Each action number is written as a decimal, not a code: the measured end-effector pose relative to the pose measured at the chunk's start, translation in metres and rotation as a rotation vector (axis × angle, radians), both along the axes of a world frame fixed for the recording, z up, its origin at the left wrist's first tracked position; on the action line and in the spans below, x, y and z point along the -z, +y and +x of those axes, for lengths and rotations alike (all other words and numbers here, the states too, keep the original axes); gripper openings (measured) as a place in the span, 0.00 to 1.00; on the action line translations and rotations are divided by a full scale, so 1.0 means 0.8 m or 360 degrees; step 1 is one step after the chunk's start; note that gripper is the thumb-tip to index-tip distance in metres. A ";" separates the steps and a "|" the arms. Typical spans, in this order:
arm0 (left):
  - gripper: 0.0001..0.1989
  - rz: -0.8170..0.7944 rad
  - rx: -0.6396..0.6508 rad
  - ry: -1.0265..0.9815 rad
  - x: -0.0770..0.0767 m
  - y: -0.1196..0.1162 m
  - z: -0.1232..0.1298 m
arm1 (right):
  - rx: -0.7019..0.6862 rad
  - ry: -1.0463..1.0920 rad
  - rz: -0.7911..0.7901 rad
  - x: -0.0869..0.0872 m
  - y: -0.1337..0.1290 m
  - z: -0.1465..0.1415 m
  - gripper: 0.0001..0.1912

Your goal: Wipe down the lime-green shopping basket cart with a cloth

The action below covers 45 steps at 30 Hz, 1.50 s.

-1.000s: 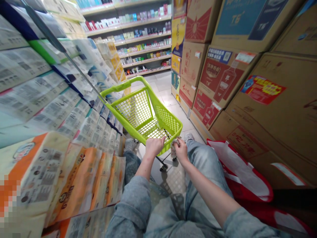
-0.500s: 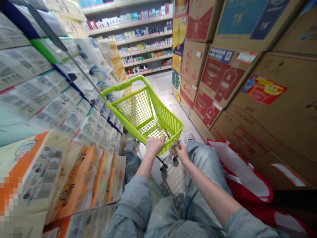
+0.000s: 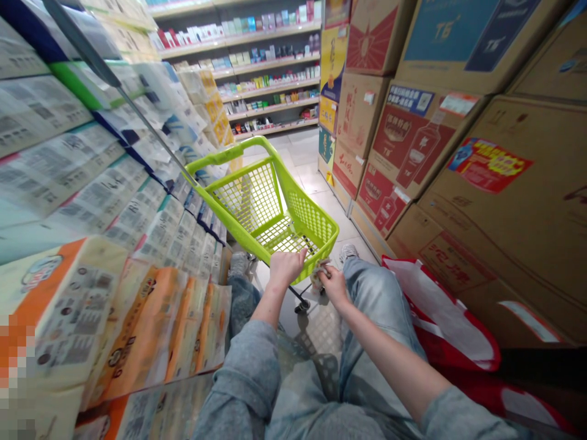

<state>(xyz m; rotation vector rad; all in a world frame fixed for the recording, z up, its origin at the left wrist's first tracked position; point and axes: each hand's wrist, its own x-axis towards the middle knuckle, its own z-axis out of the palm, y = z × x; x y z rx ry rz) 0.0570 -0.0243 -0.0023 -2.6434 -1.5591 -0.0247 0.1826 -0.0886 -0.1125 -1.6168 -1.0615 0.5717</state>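
A green plastic basket cart (image 3: 312, 214) stands on wheels between my legs, its basket showing only the grid floor and walls. My left hand (image 3: 287, 267) is closed over the basket's near rim, thumb pointing up and to the right. Beside it, my right hand (image 3: 334, 284) pinches a crumpled, pale cloth or tissue (image 3: 318, 275) against the outer side of the basket's near right corner. The fingertips of my right hand are partly hidden by the crumpled piece.
Packaged paper goods (image 3: 147, 318) are stacked on the left, stacked cartons (image 3: 486, 201) on the right. A red and white bag (image 3: 452, 311) lies beside my right leg. Shelves of small boxes (image 3: 275, 58) stand beyond the tiled floor (image 3: 305, 162). A grey pole (image 3: 142, 122) slants down toward the cart.
The view has shifted slightly. My right hand and the crumpled piece have moved a little left along the basket's corner; my left hand keeps its hold on the rim.
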 end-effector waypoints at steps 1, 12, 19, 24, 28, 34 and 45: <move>0.38 0.0000 0.0009 -0.0003 0.000 0.000 0.000 | 0.0005 0.0017 -0.0010 0.000 -0.002 0.000 0.13; 0.37 -0.0025 0.0015 -0.0058 0.002 0.002 0.004 | -0.0176 -0.0141 0.0122 -0.006 0.002 0.012 0.12; 0.39 -0.0005 -0.0017 -0.0065 0.002 0.001 0.006 | 0.0029 -0.0017 -0.0055 0.017 0.001 0.020 0.17; 0.39 -0.0008 0.0000 -0.0052 -0.001 0.001 0.009 | -0.0007 0.0010 -0.0035 0.018 0.018 0.006 0.16; 0.39 -0.0022 -0.0021 -0.0055 -0.002 0.001 0.008 | -0.0092 -0.0037 -0.0031 0.029 0.004 0.013 0.15; 0.39 -0.0029 -0.0005 -0.0037 -0.003 0.001 0.010 | 0.0000 -0.0038 -0.0202 0.035 0.013 0.013 0.17; 0.39 -0.0044 -0.0024 -0.0082 -0.001 0.001 0.008 | 0.0029 -0.0074 -0.0228 0.048 0.011 0.019 0.15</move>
